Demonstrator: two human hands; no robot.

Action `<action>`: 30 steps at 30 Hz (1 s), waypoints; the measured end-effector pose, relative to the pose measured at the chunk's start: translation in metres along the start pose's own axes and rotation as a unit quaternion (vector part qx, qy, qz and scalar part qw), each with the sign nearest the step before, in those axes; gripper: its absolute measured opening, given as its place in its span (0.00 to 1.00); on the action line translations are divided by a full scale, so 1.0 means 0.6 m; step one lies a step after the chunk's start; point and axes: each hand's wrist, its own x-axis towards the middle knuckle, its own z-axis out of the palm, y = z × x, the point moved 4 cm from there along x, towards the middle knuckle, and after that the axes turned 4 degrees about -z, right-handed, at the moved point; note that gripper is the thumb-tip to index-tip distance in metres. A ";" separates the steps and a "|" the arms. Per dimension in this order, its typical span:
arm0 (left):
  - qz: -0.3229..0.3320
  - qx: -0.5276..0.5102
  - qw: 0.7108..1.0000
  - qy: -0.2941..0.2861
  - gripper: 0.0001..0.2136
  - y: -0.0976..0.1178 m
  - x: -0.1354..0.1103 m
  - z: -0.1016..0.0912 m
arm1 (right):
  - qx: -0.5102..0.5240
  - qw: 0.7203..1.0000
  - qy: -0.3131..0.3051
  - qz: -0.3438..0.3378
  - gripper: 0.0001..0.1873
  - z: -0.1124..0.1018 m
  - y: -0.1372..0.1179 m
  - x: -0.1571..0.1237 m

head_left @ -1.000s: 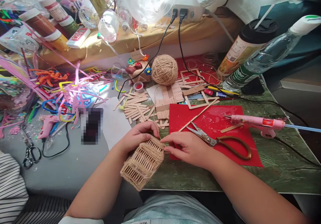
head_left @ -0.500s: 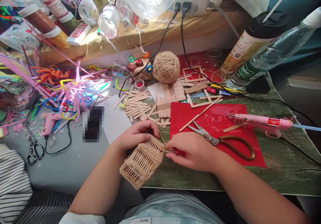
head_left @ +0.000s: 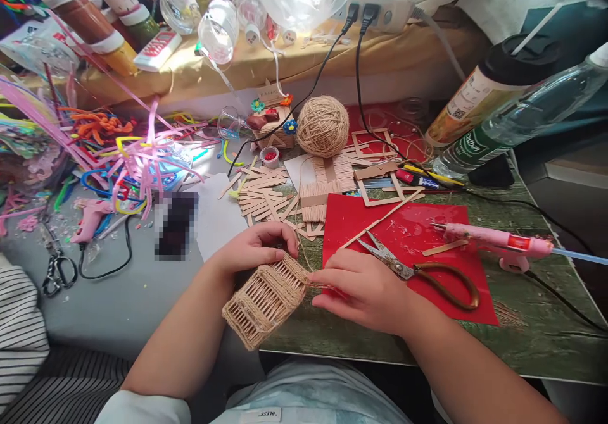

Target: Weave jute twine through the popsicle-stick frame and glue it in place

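Observation:
My left hand [head_left: 259, 247] is closed round the upper end of a small basket [head_left: 268, 300] made of thin wooden sticks with bands of twine woven round it. The basket lies tilted above the table's front edge. At its right corner my right hand [head_left: 363, 291] pinches a strand of twine, fingers close against the rim. A loose length of twine [head_left: 304, 256] loops up between both hands toward the big twine ball [head_left: 323, 126] behind. Just beyond my right hand, scissors [head_left: 418, 275] with brown handles lie part open on a red sheet [head_left: 446, 218].
A pink glue gun [head_left: 498, 237] rests at right, its black cord trailing off. Craft sticks [head_left: 266, 193] are heaped mid-table. A water bottle [head_left: 513, 133] and a lidded cup [head_left: 479, 101] stand back right. Pipe cleaners [head_left: 137, 158] and small scissors [head_left: 59, 272] lie at left.
The whole view has shifted slightly. My right fingers have opened a little and moved against the basket's corner; my left hand keeps its hold on the basket.

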 end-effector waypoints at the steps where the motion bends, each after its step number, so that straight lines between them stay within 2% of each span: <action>1: -0.010 -0.011 1.000 -0.001 0.11 -0.002 -0.001 -0.003 | -0.007 1.000 0.007 0.002 0.15 0.000 0.001 0.002; 3: -0.030 -0.025 0.999 -0.003 0.10 -0.005 -0.003 -0.008 | -0.009 1.000 0.015 -0.002 0.19 0.000 0.000 0.005; 6: -0.046 -0.026 0.999 0.001 0.09 -0.006 -0.003 -0.013 | -0.008 1.000 -0.015 -0.011 0.23 0.010 0.001 0.008; 10: -0.056 -0.024 0.998 0.025 0.08 -0.005 -0.001 -0.016 | -0.008 0.999 -0.045 -0.008 0.22 0.026 0.011 0.008; 15: -0.050 -0.036 0.997 0.046 0.07 0.002 0.000 -0.014 | 0.002 0.998 -0.061 0.023 0.23 0.025 0.014 0.009; 19: -0.094 -0.054 0.994 0.026 0.09 0.006 -0.006 -0.007 | 0.073 0.990 -0.089 0.085 0.36 0.028 0.010 0.009; 23: -0.132 0.053 0.990 0.005 0.13 0.008 -0.010 -0.005 | 0.071 0.983 -0.091 0.140 0.36 0.037 0.017 0.007; 26: -0.116 0.139 0.984 0.001 0.14 0.010 -0.010 -0.003 | 0.050 0.986 -0.079 0.138 0.31 0.037 0.023 0.011; 30: -0.077 0.203 0.976 -0.030 0.15 0.016 -0.008 0.009 | 0.047 0.986 -0.089 0.135 0.25 0.034 0.025 0.017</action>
